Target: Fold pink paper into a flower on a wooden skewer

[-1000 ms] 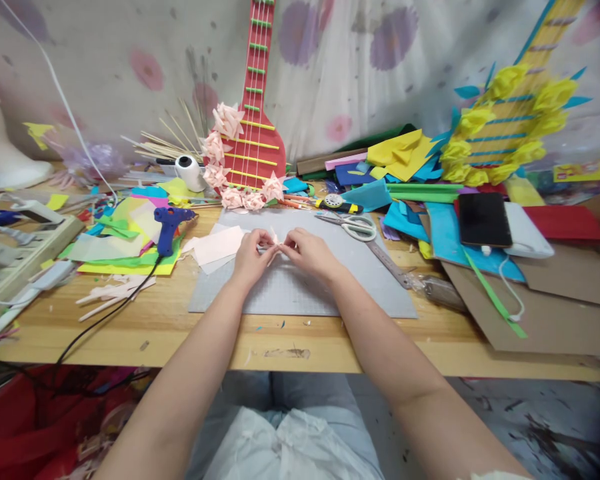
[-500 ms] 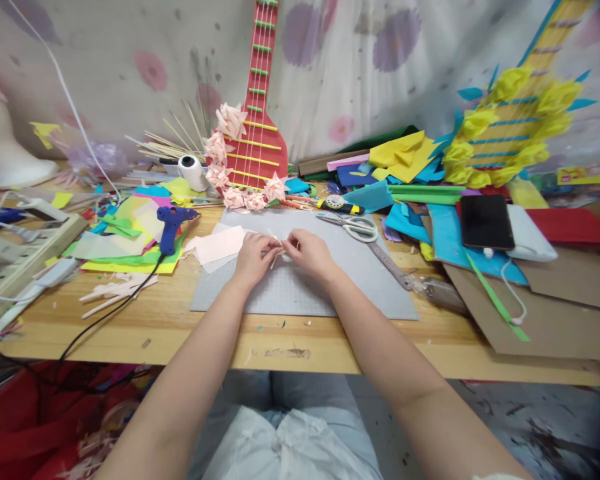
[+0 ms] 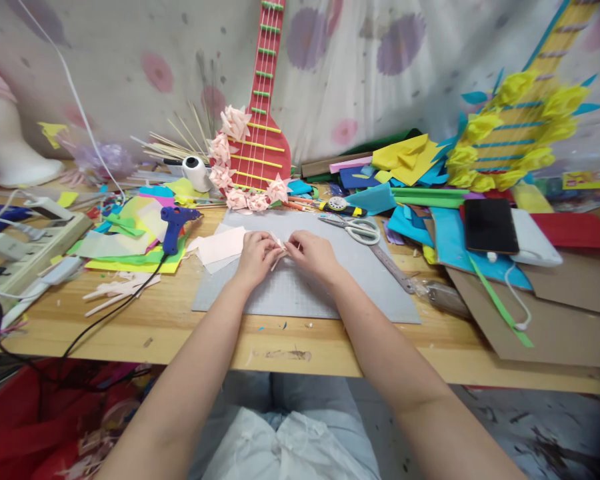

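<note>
Over the grey cutting mat (image 3: 300,293), my left hand (image 3: 258,257) and my right hand (image 3: 312,255) meet fingertip to fingertip. Both pinch a small piece of pale pink paper (image 3: 279,245), mostly hidden by the fingers. Pale pink paper sheets (image 3: 223,245) lie just left of my left hand. Beyond my right hand, grey-handled scissors (image 3: 363,231) rest on the mat, with a metal ruler (image 3: 390,267) slanting below them. Behind the mat stands a red paper guitar (image 3: 260,153) trimmed with pale pink paper roses (image 3: 235,123).
A blue glue gun (image 3: 173,230) sits on coloured paper at left, its black cord crossing the table near a power strip (image 3: 35,267). Yellow and blue paper scraps (image 3: 405,160) pile up behind. At right lie a black phone (image 3: 491,227) and cardboard (image 3: 510,323); a yellow guitar (image 3: 510,133) stands behind.
The camera view has shifted slightly. My fingers have moved a little on the pale pink paper, and both hands still pinch it at the same place over the mat.
</note>
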### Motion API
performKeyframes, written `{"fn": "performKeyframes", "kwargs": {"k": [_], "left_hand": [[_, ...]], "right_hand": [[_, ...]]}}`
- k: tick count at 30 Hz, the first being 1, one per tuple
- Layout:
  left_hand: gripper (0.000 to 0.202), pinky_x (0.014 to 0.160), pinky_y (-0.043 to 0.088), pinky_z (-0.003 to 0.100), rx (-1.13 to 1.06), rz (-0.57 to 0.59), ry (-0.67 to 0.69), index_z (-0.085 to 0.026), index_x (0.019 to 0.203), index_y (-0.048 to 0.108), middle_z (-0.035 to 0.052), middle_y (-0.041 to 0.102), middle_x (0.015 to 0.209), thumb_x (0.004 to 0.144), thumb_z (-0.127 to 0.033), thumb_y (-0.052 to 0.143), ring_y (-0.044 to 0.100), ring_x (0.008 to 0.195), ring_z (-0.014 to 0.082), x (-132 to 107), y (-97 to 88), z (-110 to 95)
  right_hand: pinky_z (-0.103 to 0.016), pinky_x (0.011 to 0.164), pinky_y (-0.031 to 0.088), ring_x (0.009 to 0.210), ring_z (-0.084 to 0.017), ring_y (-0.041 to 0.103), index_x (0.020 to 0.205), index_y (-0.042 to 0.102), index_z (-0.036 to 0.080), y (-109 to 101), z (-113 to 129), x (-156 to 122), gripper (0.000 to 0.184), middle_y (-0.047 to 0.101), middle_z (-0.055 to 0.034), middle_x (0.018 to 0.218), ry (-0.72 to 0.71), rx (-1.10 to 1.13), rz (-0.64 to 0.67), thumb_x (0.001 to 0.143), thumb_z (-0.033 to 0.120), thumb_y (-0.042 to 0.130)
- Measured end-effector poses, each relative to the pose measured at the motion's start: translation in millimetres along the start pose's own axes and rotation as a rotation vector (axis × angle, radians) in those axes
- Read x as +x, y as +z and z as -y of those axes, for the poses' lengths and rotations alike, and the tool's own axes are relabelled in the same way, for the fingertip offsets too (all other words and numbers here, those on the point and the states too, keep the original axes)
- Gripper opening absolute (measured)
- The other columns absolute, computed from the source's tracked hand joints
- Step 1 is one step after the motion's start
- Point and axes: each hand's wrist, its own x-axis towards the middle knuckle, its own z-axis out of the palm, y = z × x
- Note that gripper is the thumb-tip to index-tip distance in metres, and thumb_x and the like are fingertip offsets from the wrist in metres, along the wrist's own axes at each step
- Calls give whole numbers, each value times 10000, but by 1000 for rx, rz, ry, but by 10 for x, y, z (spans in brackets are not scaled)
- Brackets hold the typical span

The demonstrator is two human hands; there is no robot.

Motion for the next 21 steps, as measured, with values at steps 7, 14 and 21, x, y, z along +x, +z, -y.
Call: {"fn": "performKeyframes", "kwargs": {"k": [7, 14, 21], "left_hand": [[129, 851, 335, 354, 17, 13, 0, -197, 691, 594, 46, 558, 851, 766, -279, 530, 424, 906, 191, 1, -15, -16], [183, 832, 340, 344, 32, 5, 34, -183, 665, 605, 51, 560, 824, 779, -289, 508, 424, 886, 188, 4, -21, -19], [204, 832, 345, 333, 56, -88, 26, -183, 782, 633, 61, 573, 856, 763, -353, 522, 455, 896, 188, 4, -64, -50]], "right_hand": [[-227, 610, 310, 759, -117, 513, 830, 564, 211, -67, 23, -20, 155, 597, -7, 867, -67, 15, 81, 812, 299, 439], [-224, 634, 319, 770, -116, 504, 823, 561, 202, -60, 15, -17, 148, 587, -12, 864, -121, 72, 96, 811, 305, 456], [-232, 643, 326, 749, -125, 489, 792, 542, 186, 1, -14, 3, 92, 571, -23, 818, -118, 55, 55, 799, 259, 485]]}}
